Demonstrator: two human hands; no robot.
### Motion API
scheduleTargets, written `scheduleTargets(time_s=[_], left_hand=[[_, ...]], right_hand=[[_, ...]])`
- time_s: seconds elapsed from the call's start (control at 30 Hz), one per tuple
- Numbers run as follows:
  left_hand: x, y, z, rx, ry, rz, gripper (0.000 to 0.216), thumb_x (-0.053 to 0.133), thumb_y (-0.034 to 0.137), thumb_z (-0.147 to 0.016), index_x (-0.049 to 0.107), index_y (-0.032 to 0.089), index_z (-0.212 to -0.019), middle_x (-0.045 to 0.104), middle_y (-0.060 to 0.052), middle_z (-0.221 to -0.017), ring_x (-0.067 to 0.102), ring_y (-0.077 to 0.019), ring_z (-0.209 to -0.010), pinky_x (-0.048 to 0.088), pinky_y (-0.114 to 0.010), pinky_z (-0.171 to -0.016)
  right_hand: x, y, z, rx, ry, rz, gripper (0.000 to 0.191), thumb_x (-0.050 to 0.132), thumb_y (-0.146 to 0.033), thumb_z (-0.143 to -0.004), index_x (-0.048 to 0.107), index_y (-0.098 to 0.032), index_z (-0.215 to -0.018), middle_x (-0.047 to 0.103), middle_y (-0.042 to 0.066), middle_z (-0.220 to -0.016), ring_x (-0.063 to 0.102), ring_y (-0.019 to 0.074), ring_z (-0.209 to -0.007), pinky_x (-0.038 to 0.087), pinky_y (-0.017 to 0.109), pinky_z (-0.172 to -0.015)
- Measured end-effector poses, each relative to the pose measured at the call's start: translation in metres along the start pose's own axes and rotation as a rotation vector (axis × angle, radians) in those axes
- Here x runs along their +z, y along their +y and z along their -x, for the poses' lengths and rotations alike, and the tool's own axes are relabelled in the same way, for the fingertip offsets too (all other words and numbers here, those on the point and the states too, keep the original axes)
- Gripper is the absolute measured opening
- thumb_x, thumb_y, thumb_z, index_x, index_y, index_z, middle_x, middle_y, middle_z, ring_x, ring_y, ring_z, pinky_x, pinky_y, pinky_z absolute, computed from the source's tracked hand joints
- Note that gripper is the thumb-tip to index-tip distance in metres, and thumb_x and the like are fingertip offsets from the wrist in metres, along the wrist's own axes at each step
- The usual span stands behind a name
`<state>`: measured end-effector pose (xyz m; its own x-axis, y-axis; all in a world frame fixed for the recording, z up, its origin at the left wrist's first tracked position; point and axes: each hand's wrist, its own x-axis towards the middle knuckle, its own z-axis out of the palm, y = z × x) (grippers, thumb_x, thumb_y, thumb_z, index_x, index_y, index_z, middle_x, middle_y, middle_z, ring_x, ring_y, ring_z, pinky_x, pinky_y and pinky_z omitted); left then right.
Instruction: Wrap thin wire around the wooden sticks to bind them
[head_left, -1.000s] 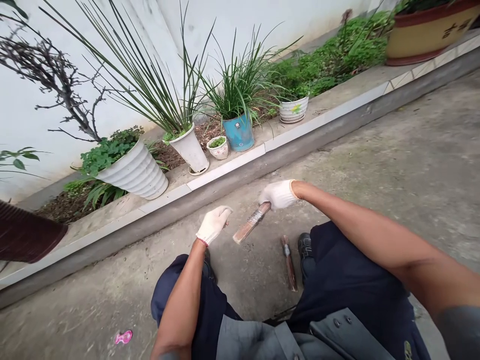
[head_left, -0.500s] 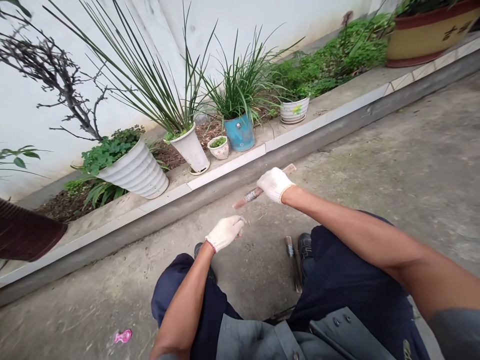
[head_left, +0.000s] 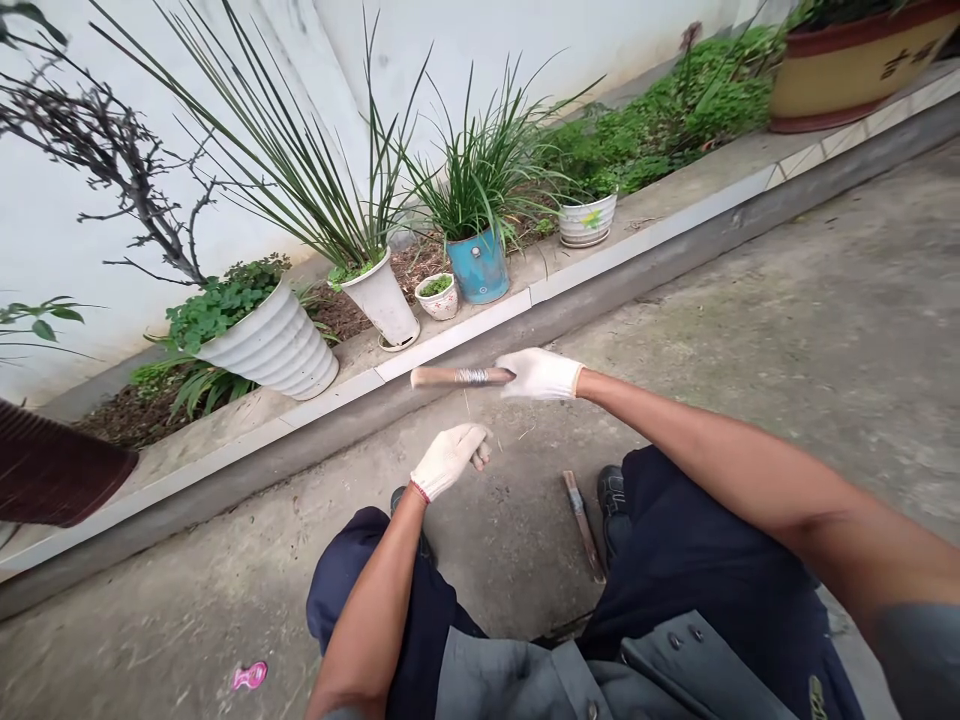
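My right hand [head_left: 541, 374], in a white knitted glove, is closed around one end of a wooden stick [head_left: 435, 377]. A band of silvery wire [head_left: 472, 376] is wound about the stick's middle; the stick points left, nearly level. Below it, my left hand [head_left: 450, 460], gloved too, has its fingers pinched together. A thin loose strand [head_left: 466, 402] runs from near that hand up toward the winding. On the ground by my right shoe lies a second wooden stick [head_left: 583, 525] with wire around its upper part.
A low tiled ledge [head_left: 450, 345] crosses in front. On it stand a ribbed white pot [head_left: 274, 345], a tall white pot [head_left: 381, 300], a small patterned pot [head_left: 439, 300] and a blue pot [head_left: 481, 270]. A pink object [head_left: 250, 676] lies on the concrete at lower left.
My right hand has swung the stick from a slant to nearly level, its free end moving left and up. My left hand has hardly moved.
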<state>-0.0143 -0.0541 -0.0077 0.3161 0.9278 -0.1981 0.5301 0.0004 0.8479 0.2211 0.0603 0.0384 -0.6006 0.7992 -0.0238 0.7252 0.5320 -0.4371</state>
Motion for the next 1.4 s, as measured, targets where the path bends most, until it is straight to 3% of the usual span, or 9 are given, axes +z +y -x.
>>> scheduleTargets(time_s=[0.1,0.2,0.37,0.63,0.83,0.97,1.07,1.23,1.4], left_hand=[[0.002,-0.001,0.001,-0.055,-0.038,-0.002,0.041,0.042,0.050,-0.099,0.065,0.017,-0.102,0.068,-0.001,-0.074,0.062,-0.0138,-0.058,0.048,-0.025,-0.062],[0.002,0.002,0.004,-0.091,-0.062,-0.126,0.038,0.041,0.047,-0.099,0.066,0.019,-0.100,0.067,0.001,-0.071,0.058,-0.0135,-0.055,0.044,-0.025,-0.059],[-0.011,0.010,0.007,-0.037,-0.015,-0.443,0.038,0.041,0.043,-0.099,0.066,0.021,-0.081,0.065,0.001,-0.067,0.059,-0.0170,-0.066,0.042,-0.027,-0.066],[-0.027,0.006,0.007,0.008,0.096,-0.304,0.039,0.045,0.045,-0.099,0.067,0.019,-0.081,0.064,0.000,-0.068,0.060,-0.0161,-0.069,0.042,-0.026,-0.068],[-0.004,0.001,0.005,0.002,-0.019,0.012,0.047,0.043,0.054,-0.100,0.068,0.015,-0.101,0.067,-0.002,-0.071,0.060,-0.0141,-0.057,0.047,-0.025,-0.061],[0.007,0.001,0.003,-0.026,-0.089,0.083,0.039,0.046,0.047,-0.099,0.067,0.015,-0.103,0.068,-0.002,-0.074,0.063,-0.0139,-0.057,0.048,-0.025,-0.059],[0.009,0.004,0.004,-0.108,-0.095,-0.045,0.035,0.045,0.043,-0.098,0.067,0.017,-0.105,0.067,0.001,-0.070,0.059,-0.0129,-0.052,0.045,-0.024,-0.055],[0.000,0.006,0.003,-0.061,-0.047,-0.356,0.037,0.042,0.042,-0.098,0.066,0.019,-0.080,0.066,0.001,-0.067,0.058,-0.0135,-0.058,0.043,-0.024,-0.061],[-0.007,0.004,0.000,-0.037,0.040,-0.242,0.037,0.044,0.044,-0.098,0.070,0.018,-0.094,0.065,0.001,-0.069,0.060,-0.0151,-0.063,0.046,-0.025,-0.064]], right_hand=[[-0.002,0.007,-0.008,0.182,0.103,0.118,0.030,0.057,-0.038,-0.089,0.071,-0.020,-0.108,0.075,0.010,-0.096,0.067,0.0209,-0.081,0.038,0.027,-0.067],[0.000,0.011,-0.007,0.180,0.123,0.388,0.025,0.054,-0.020,-0.089,0.074,-0.013,-0.102,0.075,0.020,-0.102,0.070,0.0279,-0.094,0.042,0.033,-0.077],[0.013,0.007,0.004,0.096,-0.192,0.614,0.022,0.058,-0.012,-0.082,0.077,-0.008,-0.092,0.075,0.026,-0.097,0.070,0.0332,-0.095,0.043,0.040,-0.081],[-0.003,0.016,0.023,-0.219,-0.464,0.171,0.020,0.067,-0.024,-0.067,0.072,-0.018,-0.085,0.067,0.001,-0.072,0.056,0.0159,-0.066,0.036,0.028,-0.064],[-0.016,0.001,0.020,-0.137,-0.205,-0.029,0.030,0.065,-0.045,-0.078,0.069,-0.019,-0.095,0.066,-0.001,-0.078,0.056,0.0147,-0.068,0.034,0.025,-0.062],[-0.013,-0.002,0.010,0.097,0.019,0.186,0.025,0.059,-0.029,-0.086,0.071,-0.018,-0.106,0.074,0.011,-0.095,0.066,0.0217,-0.080,0.039,0.028,-0.069],[-0.008,0.000,0.007,0.171,0.068,0.429,0.029,0.052,-0.014,-0.088,0.074,-0.011,-0.106,0.074,0.022,-0.104,0.069,0.0290,-0.094,0.042,0.035,-0.077],[-0.002,0.007,0.016,0.063,-0.207,0.639,0.021,0.059,-0.011,-0.080,0.077,-0.006,-0.089,0.074,0.025,-0.095,0.069,0.0307,-0.092,0.041,0.041,-0.085],[-0.006,0.015,0.029,-0.183,-0.489,0.228,0.020,0.064,-0.017,-0.071,0.075,-0.014,-0.087,0.071,0.005,-0.077,0.059,0.0161,-0.072,0.036,0.028,-0.068]])
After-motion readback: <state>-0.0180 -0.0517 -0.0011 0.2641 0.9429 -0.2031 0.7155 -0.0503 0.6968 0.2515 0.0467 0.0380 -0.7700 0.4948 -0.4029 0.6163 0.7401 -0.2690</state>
